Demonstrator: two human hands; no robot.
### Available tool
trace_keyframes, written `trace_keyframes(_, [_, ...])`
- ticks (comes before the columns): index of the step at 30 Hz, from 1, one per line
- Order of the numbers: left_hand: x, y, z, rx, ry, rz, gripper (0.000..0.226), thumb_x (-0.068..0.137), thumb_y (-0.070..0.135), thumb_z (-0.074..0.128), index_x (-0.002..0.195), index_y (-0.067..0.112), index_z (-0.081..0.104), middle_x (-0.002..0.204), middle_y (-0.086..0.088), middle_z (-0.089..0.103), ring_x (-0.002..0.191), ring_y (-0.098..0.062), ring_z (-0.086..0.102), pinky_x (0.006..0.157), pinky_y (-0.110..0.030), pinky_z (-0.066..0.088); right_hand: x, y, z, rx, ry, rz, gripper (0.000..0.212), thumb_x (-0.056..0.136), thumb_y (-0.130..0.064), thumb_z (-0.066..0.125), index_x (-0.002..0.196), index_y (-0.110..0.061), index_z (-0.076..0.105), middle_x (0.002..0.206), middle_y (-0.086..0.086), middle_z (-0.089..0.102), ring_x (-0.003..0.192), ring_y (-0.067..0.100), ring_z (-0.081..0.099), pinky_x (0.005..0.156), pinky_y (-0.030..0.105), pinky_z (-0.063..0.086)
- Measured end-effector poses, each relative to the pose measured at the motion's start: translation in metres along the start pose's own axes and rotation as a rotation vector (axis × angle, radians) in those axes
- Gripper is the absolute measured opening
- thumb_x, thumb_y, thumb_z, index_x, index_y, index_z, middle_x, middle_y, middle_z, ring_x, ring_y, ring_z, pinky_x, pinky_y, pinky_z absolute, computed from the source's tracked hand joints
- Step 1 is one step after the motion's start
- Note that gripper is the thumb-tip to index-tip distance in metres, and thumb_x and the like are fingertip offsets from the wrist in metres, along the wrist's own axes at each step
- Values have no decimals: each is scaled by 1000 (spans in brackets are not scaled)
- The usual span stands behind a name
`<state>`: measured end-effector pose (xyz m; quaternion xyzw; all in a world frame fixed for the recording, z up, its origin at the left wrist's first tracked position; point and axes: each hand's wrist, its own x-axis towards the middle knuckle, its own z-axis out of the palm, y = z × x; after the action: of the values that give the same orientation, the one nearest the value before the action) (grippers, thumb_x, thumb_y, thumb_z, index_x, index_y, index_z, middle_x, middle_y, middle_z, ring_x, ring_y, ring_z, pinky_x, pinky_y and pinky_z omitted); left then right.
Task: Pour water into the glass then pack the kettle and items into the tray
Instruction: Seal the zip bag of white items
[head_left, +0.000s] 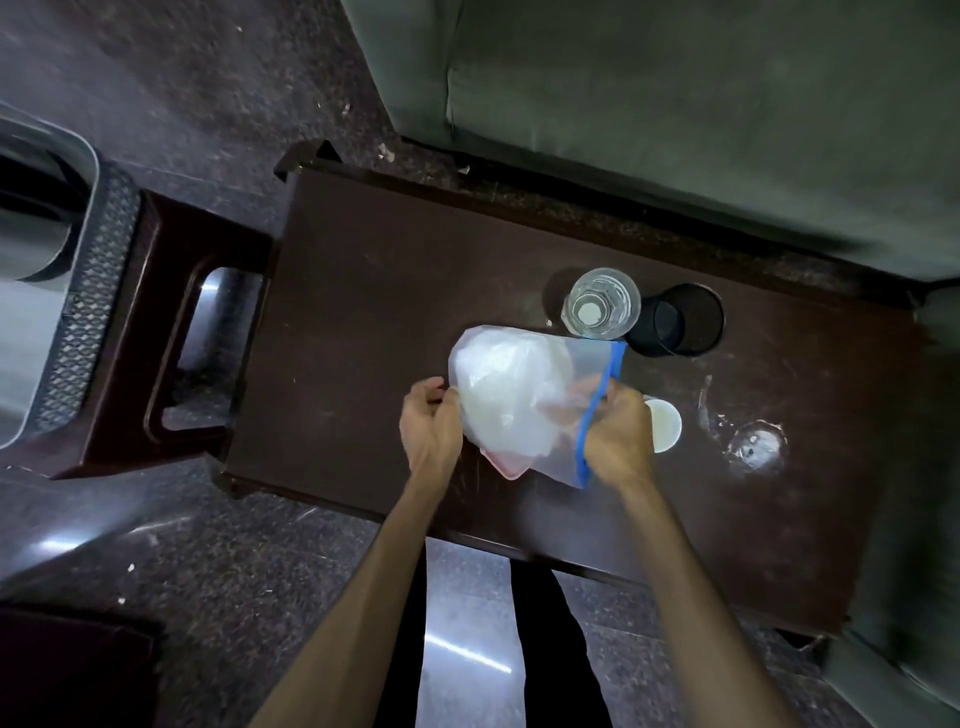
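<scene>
Left hand: closed on the bag's sealed end.
Right hand: pinching its blue zip edge.
Bag axis: left-right between both hands.

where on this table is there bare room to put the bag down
Free: the table's wide left half, from its left edge to the bag. Also the right end past the ring stain. Crowded: the middle, where glass, black cup and white cup ring the hands.
</scene>
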<state>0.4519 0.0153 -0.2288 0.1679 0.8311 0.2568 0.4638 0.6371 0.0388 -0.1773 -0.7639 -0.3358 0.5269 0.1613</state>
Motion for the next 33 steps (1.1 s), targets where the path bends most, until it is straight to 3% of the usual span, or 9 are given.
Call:
trace_keyframes(2, [8,-1,2,-20,-75,-17,25,96,18,57,115,10,71,112,-5,72,105,-21,65,91,-35,52,4,1,-2,160,-45,61,29,68,6,93,80,-12,73,62,-21,74,60,-5,69,54,8,51])
trace_keyframes(5, [14,1,2,-135,-98,-82,21,95,13,55,99,10,75,97,-1,73,92,-14,64,80,-30,53,4,-4,-8,198,-134,134,25,76,2,89,95,-8,78,62,-14,73,54,2,67,49,18,51])
trace_keyframes(9, [21,1,-10,-246,60,-85,20,93,7,55,87,12,73,83,6,67,79,-8,58,70,-24,47,5,-3,-8,44,-96,129,16,87,2,64,74,-4,71,48,-2,60,37,7,51,44,20,42])
trace_keyframes(15, [39,-5,-37,-201,103,-25,20,98,7,51,87,15,66,80,8,61,73,-4,52,64,-19,43,3,-3,22,-82,-98,48,26,82,-23,74,79,-1,63,68,3,56,68,16,50,67,34,44])
trace_keyframes(18, [46,-3,-48,-217,67,-33,21,99,10,52,86,19,66,83,9,62,74,-3,54,63,-18,44,6,-7,38,-86,-75,71,23,81,-29,78,90,-10,71,82,-3,73,77,16,65,75,34,53])
trace_keyframes(22, [54,-1,-59,-270,-3,-76,12,92,11,63,89,21,70,84,10,68,77,-4,61,64,-21,48,1,-11,50,-67,-96,31,21,85,-20,75,106,-21,76,94,-7,77,89,17,72,83,34,57])
trace_keyframes(25, [59,-1,-65,-282,-18,-42,22,85,0,65,83,21,69,85,9,66,80,-8,59,62,-19,50,1,-12,51,-26,-74,4,17,88,-5,67,89,-15,80,80,2,72,75,17,63,73,34,54])
trace_keyframes(27, [63,3,-67,-309,24,-51,30,82,-5,64,77,24,68,85,10,65,79,-7,59,54,-11,49,0,-15,51,110,-74,91,34,88,5,60,71,-17,81,77,4,66,75,21,60,69,44,57])
trace_keyframes(33, [82,15,-73,-310,57,-76,36,81,-8,64,75,27,68,89,13,66,83,-3,60,61,-15,50,0,-25,49,221,-201,107,35,85,12,50,74,-6,78,63,-11,67,71,22,62,72,39,49])
